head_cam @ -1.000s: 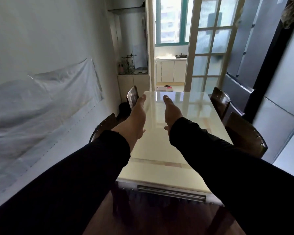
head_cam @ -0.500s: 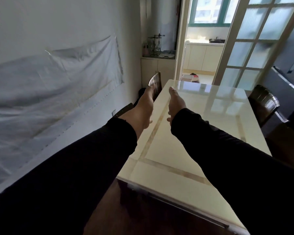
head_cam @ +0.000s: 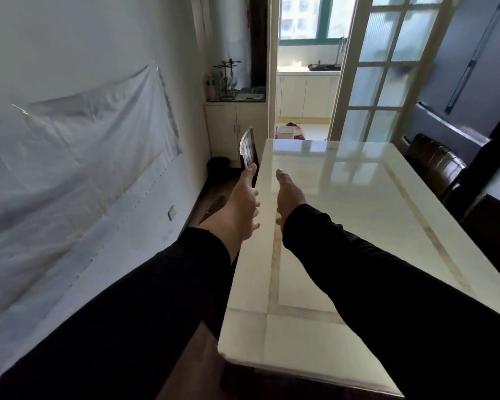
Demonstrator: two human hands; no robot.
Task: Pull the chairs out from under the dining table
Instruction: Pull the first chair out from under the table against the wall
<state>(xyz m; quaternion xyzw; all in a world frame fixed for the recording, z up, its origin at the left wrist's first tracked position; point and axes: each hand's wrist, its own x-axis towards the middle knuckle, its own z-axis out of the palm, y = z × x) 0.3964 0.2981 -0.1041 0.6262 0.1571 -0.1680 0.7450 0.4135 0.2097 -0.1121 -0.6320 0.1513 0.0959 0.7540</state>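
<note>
Overhead, glossy cream dining table (head_cam: 344, 226) beside white wall (head_cam: 70, 53)

near left chair (head_cam: 214, 206) mostly hidden behind left hand (head_cam: 240, 206), right chair (head_cam: 433, 166) partly cut off

Home dining room. Glossy cream tabletop (head_cam: 344, 226) at centre; dark wooden chairs (head_cam: 248, 153) tucked in at 11 and 2 o'clock. Low cabinet (head_cam: 236, 127) with a glass rack (head_cam: 228, 79) at 11 o'clock. Glazed sliding door (head_cam: 387, 67) at 1 o'clock, opening on a kitchen: white units (head_cam: 306, 95), window (head_cam: 309, 17). White sheet (head_cam: 78, 145) taped to the wall at 9 o'clock.
</note>
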